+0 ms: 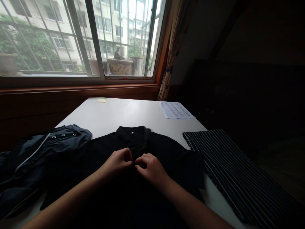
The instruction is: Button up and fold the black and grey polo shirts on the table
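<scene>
In the head view, the black shirt (166,149) lies spread front side up on the white table (133,113), centred before the person. Its collar (122,132) points away from the person, toward the window (100,38); its long axis runs from the collar back toward the person, and the sleeves extend to both sides. The left hand (119,159) and the right hand (152,167) meet over the front opening, below the collar. On each hand, thumb and forefinger are bent nearly together and pinch the opening's edge; the fabric at the tips is too dark to resolve in detail. Bare tabletop extends from the collar to the table's far edge, bounded by a yellow note (102,100) near the far left corner and printed sheets (177,110) at the far right. At the left, a dark blue garment (78,136) with light piping and ringed eyelets adjoins the shirt's sleeve. At the right, a striped cloth (221,156) lies along the table's right edge, close to the other sleeve. The shirt is plain and dark, with a small white label (132,132) inside the neck and one pale-rimmed button (131,140) below it. The lower body merges into shadow.
</scene>
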The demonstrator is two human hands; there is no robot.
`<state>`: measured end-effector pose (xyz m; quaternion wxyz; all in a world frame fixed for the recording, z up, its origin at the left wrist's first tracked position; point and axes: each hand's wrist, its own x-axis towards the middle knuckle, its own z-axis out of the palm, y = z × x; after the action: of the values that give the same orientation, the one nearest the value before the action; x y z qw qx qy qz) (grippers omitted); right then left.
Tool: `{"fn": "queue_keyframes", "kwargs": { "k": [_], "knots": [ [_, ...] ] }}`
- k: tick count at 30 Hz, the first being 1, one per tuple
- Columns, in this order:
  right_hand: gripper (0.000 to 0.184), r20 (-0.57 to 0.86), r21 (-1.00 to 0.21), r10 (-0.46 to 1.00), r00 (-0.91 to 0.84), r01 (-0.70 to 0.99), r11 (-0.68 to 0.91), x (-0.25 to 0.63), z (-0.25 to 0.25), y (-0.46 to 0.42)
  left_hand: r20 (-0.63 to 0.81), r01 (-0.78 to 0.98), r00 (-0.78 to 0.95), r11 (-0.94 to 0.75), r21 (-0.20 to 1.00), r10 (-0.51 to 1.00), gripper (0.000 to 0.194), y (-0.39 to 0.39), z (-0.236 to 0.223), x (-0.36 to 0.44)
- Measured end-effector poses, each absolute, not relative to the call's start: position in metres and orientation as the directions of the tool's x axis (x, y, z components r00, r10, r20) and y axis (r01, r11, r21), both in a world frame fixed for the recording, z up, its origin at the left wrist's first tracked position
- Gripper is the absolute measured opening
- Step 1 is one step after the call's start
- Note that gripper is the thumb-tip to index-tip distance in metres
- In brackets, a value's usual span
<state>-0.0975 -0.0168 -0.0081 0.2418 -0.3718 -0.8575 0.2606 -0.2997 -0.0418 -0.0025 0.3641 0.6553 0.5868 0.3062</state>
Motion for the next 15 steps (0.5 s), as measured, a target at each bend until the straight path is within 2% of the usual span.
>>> {"fn": "queue_keyframes", "kwargs": {
  "k": [10,15],
  "knots": [
    [0.013,0.218,-0.674,0.773,-0.595,0.481,0.561,-0.097,-0.0088,-0.015,-0.04,0.457,0.126,-0.022,0.889,0.991,0.016,-0.0402,-0.0065,-0.3009],
    [0.012,0.206,-0.67,0.772,-0.602,0.488,0.56,-0.0974,-0.0078,-0.0147,-0.073,0.506,0.13,-0.003,0.863,0.989,0.017,-0.0442,-0.0009,-0.2993]
  ]
}}
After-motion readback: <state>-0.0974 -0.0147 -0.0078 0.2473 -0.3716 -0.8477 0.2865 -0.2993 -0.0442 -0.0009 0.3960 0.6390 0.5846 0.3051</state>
